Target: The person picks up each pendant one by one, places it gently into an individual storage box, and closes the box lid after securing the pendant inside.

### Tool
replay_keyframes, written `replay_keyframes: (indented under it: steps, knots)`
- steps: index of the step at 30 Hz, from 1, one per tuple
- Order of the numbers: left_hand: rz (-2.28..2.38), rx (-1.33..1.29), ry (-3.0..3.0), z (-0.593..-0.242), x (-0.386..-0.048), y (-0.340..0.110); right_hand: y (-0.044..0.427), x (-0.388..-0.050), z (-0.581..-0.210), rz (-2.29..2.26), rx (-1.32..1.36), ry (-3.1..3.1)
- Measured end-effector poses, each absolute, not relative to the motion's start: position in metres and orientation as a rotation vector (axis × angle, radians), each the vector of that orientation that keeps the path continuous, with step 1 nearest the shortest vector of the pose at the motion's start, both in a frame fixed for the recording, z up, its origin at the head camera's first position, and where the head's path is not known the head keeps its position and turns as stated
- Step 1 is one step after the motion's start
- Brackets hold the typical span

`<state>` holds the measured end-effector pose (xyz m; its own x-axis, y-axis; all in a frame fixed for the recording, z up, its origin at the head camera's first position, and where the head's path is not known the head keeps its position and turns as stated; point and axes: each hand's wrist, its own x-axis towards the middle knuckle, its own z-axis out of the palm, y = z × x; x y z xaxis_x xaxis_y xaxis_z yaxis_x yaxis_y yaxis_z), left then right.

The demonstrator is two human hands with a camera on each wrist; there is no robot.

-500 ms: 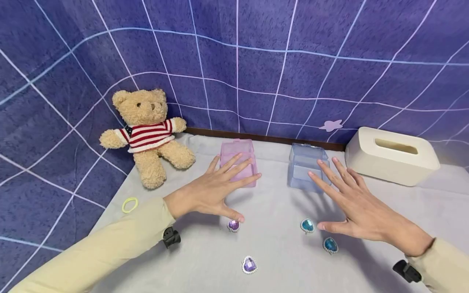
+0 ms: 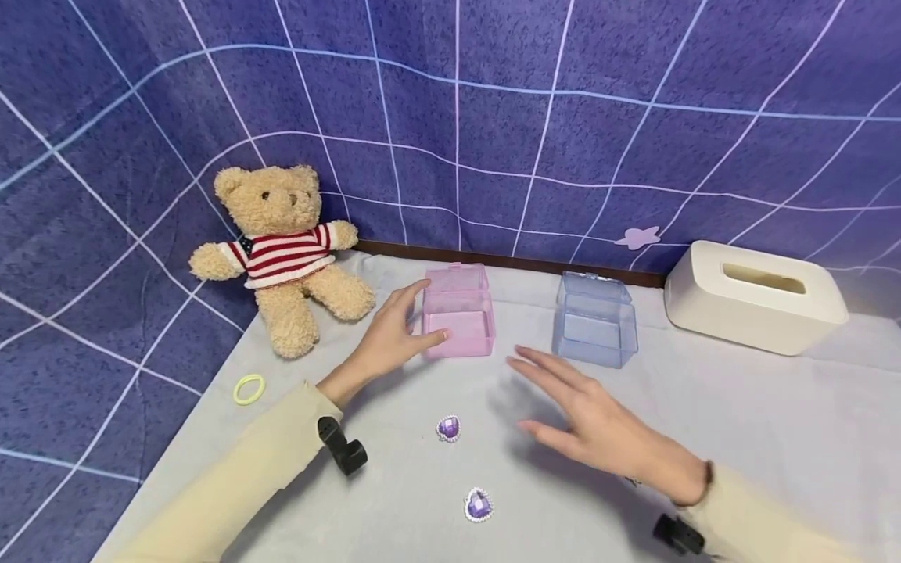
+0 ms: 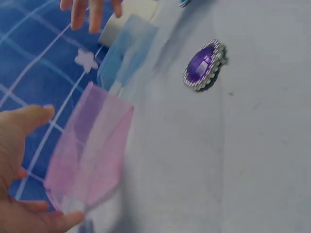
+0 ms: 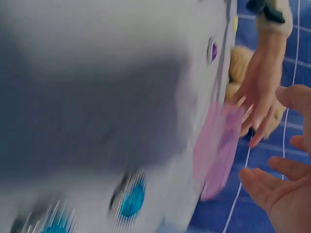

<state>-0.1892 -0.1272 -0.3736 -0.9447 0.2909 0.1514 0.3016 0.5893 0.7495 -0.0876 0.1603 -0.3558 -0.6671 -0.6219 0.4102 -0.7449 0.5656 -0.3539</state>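
Note:
A clear pink box (image 2: 459,335) with its lid raised stands at the back of the table. My left hand (image 2: 387,336) is at its left side, thumb and fingers spread; whether they touch it I cannot tell. My right hand (image 2: 591,418) hovers with extended fingers, holding nothing, in front of a clear blue box (image 2: 597,332), whose lid is also up. Two purple heart gems with beaded rims, one nearer the boxes (image 2: 448,428) and one nearer me (image 2: 479,505), lie on the cloth. Two blue gems, including one (image 4: 132,200) in the right wrist view, are mostly hidden by my right hand from the head camera.
A teddy bear (image 2: 285,258) in a striped sweater sits at the back left, with a yellow band (image 2: 249,389) in front of it. At the back right stands a cream tissue box (image 2: 756,297). Blue gridded fabric (image 2: 493,125) hangs behind the table.
My left hand has gone from above the pink box to its left side. My right hand has swung left and nearer me, away from the blue box, and now covers the blue gems.

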Motion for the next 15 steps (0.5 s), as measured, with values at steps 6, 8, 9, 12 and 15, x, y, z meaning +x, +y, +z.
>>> replay_keyframes:
  steps: [6, 8, 9, 12, 15]
  knots:
    - [-1.732, -0.415, -2.694, -0.391, -0.200, -0.129, 0.111, -0.092, -0.369, 0.835, 1.266, -2.575]
    - [-1.803, -0.426, -2.644, -0.395, -0.201, -0.128, 0.098, -0.093, -0.373, 0.832, 1.321, -2.611]
    - [-1.833, -0.436, -2.621, -0.397, -0.202, -0.128, 0.093, -0.094, -0.374, 0.823, 1.345, -2.636]
    - [-1.931, -0.457, -2.556, -0.401, -0.203, -0.128, 0.081, -0.095, -0.380, 0.774, 1.387, -2.715]
    - [-1.987, -0.469, -2.530, -0.405, -0.204, -0.128, 0.076, -0.096, -0.385, 0.693, 1.392, -2.766]
